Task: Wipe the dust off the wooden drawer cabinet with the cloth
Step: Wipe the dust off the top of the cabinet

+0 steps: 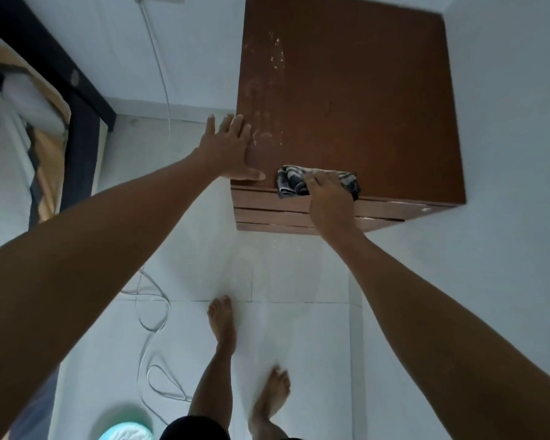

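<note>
Reddish-brown wooden drawer cabinet, no legible writing, pale dust smears along its top's left side. Right hand clutches a dark patterned cloth at the top's front edge; left hand lies flat, fingers spread, on the front-left corner.

Both your bare arms reach forward. Your left hand lies flat, fingers straight. Your right hand curls its fingers downward, gripping.
</note>
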